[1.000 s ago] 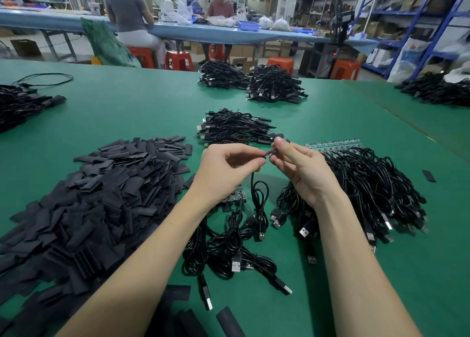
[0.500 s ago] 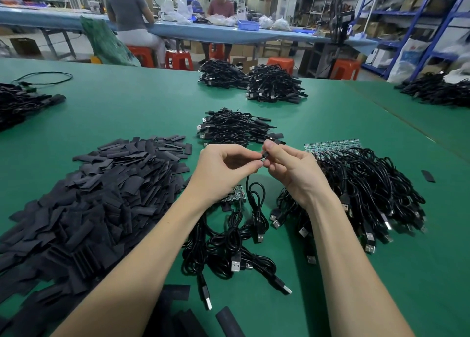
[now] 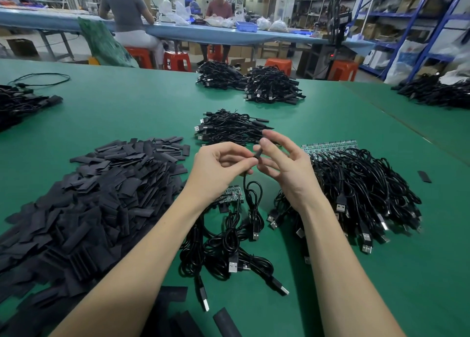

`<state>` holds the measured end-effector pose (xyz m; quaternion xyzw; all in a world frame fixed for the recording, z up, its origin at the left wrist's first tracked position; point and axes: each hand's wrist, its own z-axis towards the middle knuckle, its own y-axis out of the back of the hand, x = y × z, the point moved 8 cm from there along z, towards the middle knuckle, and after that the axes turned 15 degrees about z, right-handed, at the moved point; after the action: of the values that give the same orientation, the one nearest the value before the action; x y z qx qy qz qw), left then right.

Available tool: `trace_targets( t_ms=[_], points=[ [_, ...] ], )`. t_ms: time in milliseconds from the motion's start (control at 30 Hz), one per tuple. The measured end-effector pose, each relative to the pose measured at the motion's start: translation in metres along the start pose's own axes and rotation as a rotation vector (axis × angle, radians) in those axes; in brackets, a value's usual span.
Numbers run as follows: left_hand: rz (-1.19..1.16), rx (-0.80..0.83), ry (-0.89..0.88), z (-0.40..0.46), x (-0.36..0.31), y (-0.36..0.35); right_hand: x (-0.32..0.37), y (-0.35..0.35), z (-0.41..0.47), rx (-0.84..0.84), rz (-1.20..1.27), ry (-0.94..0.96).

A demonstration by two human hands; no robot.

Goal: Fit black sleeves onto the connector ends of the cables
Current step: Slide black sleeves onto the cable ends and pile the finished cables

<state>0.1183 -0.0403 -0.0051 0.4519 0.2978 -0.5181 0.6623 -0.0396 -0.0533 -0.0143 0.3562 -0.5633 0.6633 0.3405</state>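
Observation:
My left hand (image 3: 218,169) pinches the end of a black cable (image 3: 250,196) that hangs down to the table, with a black sleeve (image 3: 258,154) on that end. My right hand (image 3: 284,169) is beside it, thumb touching the sleeve and the other fingers spread. A large heap of loose black sleeves (image 3: 89,196) lies to the left. A pile of black USB cables (image 3: 361,194) lies to the right, and several more cables (image 3: 229,247) lie between my forearms.
Another cable bundle (image 3: 229,129) lies just beyond my hands, and more bundles (image 3: 272,87) sit farther back, at the left edge and far right. Green circuit strips (image 3: 330,144) lie by the right pile. The table (image 3: 127,107) is green. Two people sit at a far bench.
My right hand has loosened from a closed pinch on the connector end to spread fingers. The sleeve now shows on the cable end between my hands.

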Motion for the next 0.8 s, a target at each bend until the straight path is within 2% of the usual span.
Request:
trace_targets(
  t_ms=[167,633,733,800],
  points=[
    [0.022,-0.010,0.014,0.000,0.004,0.001,0.007,-0.003,-0.001,-0.018,0.045,0.114],
    [0.014,-0.019,0.047,0.000,0.009,0.003,-0.004,0.004,0.000,-0.088,0.042,0.123],
    [0.077,0.003,0.084,0.003,0.012,0.000,-0.002,0.006,0.000,-0.133,0.023,0.131],
    [0.189,0.079,0.143,0.003,0.016,-0.007,0.000,0.011,0.000,-0.214,0.082,0.141]
  ],
)
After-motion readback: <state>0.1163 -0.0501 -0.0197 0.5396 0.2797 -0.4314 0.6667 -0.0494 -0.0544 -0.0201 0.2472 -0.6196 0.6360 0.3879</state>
